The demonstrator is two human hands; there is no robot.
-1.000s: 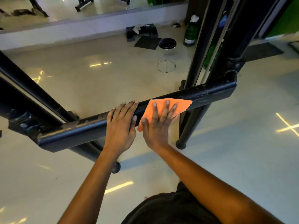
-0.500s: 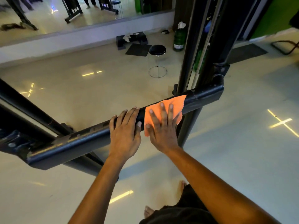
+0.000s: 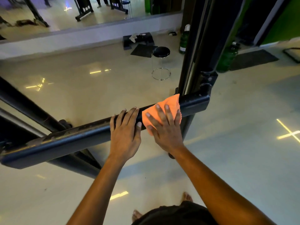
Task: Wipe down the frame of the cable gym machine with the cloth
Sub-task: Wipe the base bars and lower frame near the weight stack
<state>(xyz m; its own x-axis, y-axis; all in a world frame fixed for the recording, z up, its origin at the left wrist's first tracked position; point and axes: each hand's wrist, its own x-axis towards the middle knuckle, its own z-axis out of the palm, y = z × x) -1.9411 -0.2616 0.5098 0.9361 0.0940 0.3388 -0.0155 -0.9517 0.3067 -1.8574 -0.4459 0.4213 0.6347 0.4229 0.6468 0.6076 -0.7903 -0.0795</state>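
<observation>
Above the glossy tiled floor [image 3: 97,88], near the crossbar's [image 3: 65,140] right end, the right hand [image 3: 165,127] pressed the orange cloth [image 3: 170,103] flat with spread fingers, the left hand [image 3: 125,129] resting open beside it.

Glossy pale floor [image 3: 84,95] carrying streaks of reflected ceiling light. Far wall: long mirror [image 3: 65,12] above a white ledge. Far centre: black round stool [image 3: 161,52] on a chrome ring base, dark mat [image 3: 143,50] and low black box [image 3: 138,40] beside it. Far right: green bottles [image 3: 227,58], green wall [image 3: 285,21].
</observation>
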